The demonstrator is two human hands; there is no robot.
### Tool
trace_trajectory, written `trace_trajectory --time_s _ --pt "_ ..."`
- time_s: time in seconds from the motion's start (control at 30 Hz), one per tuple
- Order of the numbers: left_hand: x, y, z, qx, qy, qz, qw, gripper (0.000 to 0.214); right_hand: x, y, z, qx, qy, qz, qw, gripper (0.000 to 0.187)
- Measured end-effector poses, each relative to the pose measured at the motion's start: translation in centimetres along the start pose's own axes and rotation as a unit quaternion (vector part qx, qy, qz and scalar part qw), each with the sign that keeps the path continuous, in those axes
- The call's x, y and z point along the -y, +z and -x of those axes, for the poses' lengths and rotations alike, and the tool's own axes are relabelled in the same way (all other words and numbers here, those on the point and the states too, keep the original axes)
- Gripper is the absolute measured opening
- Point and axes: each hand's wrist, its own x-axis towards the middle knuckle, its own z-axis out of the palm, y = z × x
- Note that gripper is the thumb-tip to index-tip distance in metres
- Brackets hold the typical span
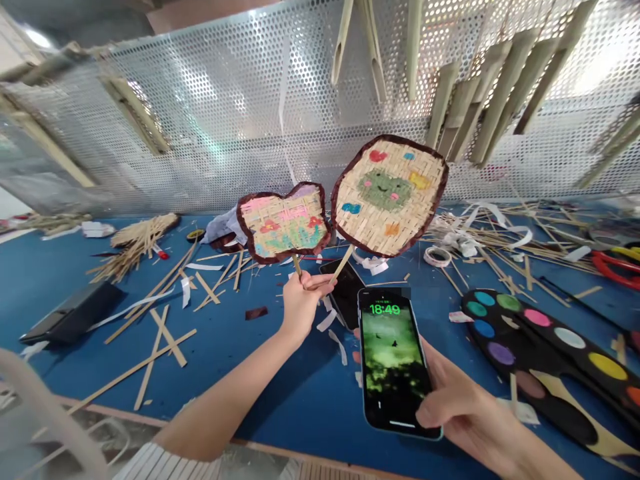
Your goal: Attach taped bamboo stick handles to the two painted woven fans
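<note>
Left hand [300, 310], shut or open?

Shut, fingers curled tight round two thin bamboo sticks [343, 263], tilted apart.

What's on them, above the hand?

A smaller woven bamboo fan [283, 223] and a larger woven bamboo fan [387, 197], edges almost touching. Dark brown binding [446, 177] runs round each rim. Painted flowers [270, 227] on the smaller one, a green smiling face [383, 190] on the larger.

How would those handle?

Look light, fairly stiff, but the weave seems brittle and the rims could fray. Top-heavy on thin sticks, so probably wobbly. Safest hold is low on the stick, like that, not on the painted weave.

Right hand [465, 400]?

Also closed, cupped round a smartphone [393, 360], which sits below and right of the left hand, screen lit.

Any writing?

Lock screen clock [385, 309] reads 18:49. No brand I can read. Pink marks on the smaller fan, can't make them out.

What's around?

Watercolour palette [520, 347] just past the right hand, loose bamboo strips [167, 337] out beyond the left hand, on a blue worktable [280, 393].
</note>
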Motion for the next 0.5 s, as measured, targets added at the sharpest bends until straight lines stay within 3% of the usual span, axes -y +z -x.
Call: trace_trajectory --time_s 0.23,0.5 --pt "0.41 0.18 0.28 0.017 -0.017 -0.008 1.000 0.050 0.00 0.02 0.15 -0.017 0.009 -0.015 1.000 0.093" --pt "0.57 0.27 0.56 0.019 -0.041 -0.010 0.999 0.052 -0.06 -0.17 -0.12 0.004 0.005 0.011 1.000 0.082"
